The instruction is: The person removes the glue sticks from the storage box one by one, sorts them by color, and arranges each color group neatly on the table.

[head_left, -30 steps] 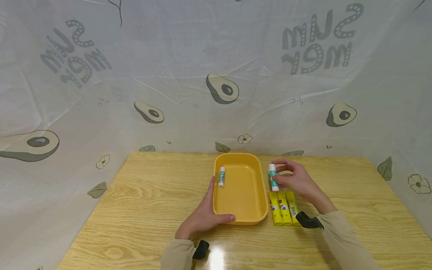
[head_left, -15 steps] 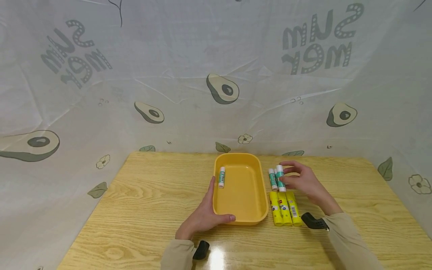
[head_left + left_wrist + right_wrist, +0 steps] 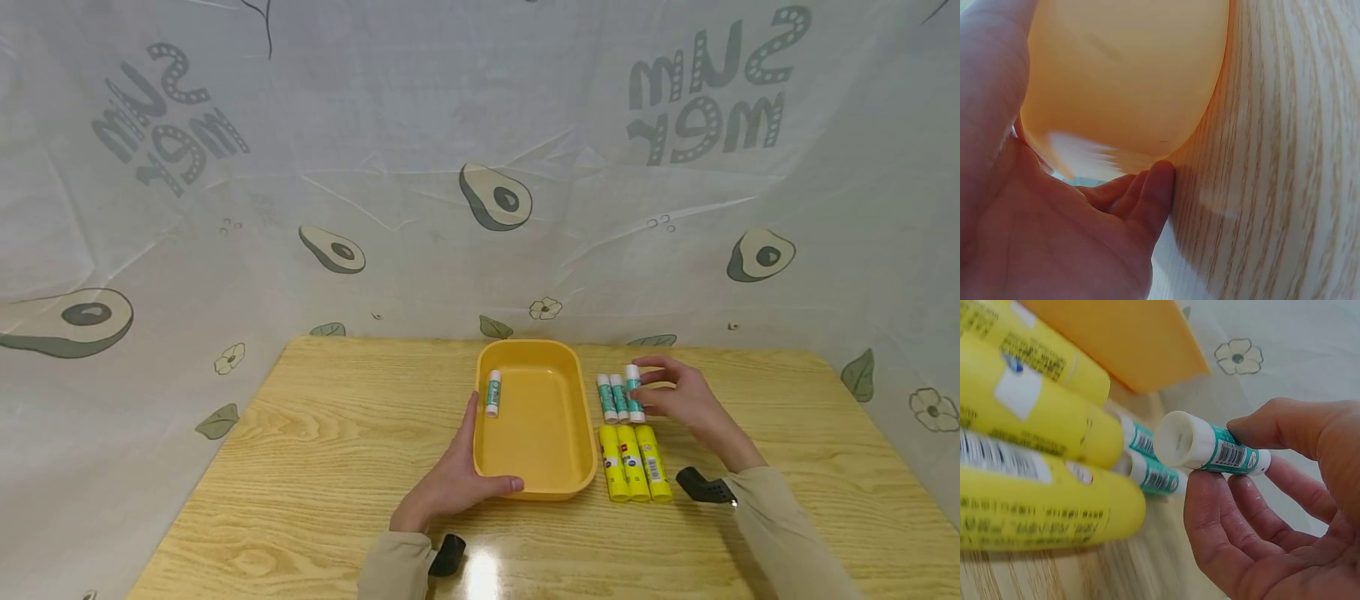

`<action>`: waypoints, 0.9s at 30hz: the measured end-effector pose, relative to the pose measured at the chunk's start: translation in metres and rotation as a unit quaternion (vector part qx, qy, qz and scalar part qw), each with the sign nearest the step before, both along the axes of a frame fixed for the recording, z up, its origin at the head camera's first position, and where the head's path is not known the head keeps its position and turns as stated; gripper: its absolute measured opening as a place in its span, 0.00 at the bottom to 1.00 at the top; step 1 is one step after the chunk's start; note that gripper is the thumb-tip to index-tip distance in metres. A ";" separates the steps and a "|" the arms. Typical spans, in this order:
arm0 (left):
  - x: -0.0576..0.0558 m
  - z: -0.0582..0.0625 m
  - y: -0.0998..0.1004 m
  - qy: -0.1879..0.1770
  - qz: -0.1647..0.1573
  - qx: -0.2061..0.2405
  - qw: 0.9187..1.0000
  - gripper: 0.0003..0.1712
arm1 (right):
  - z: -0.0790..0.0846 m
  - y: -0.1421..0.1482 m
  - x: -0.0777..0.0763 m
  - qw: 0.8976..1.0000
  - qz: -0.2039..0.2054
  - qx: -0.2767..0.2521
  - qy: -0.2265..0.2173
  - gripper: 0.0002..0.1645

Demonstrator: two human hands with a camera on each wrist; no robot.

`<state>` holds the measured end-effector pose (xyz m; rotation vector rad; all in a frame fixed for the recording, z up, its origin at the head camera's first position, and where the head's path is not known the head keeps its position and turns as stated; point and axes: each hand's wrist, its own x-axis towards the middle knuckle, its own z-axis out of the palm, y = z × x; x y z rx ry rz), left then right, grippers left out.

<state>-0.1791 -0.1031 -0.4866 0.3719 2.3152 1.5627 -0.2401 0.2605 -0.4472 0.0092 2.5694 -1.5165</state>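
My right hand [image 3: 686,402] pinches a white glue stick with a green label [image 3: 634,393] between thumb and fingertips. In the right wrist view the stick [image 3: 1210,447] is tilted, its white end toward the camera, raised off the table. Two similar glue sticks [image 3: 606,398] lie side by side just left of it. My left hand [image 3: 457,477] holds the near left corner of a yellow plastic tray [image 3: 587,417], thumb along the front and fingers along the left wall. Inside the tray, by that wall, lies another green-labelled glue stick [image 3: 492,394].
Three larger yellow glue sticks [image 3: 633,463] lie in a row in front of the small ones, right of the tray. Everything stands on a wood-grain table [image 3: 337,433]. A pale printed cloth [image 3: 412,275] hangs behind and at both sides.
My right hand has moved right with its glue stick, from in front of the two small sticks to their right side, bringing both into sight. The left hand and tray stay put.
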 end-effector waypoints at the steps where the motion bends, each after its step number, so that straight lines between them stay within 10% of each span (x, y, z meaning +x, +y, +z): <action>1: 0.000 0.000 0.000 -0.001 0.000 0.002 1.000 0.80 | -0.001 0.001 -0.001 1.000 -0.001 0.002 -0.001 0.38; 27: 0.000 -0.001 -0.001 -0.002 -0.003 0.007 1.000 0.78 | -0.020 0.013 -0.022 0.998 -0.004 0.049 -0.033 0.36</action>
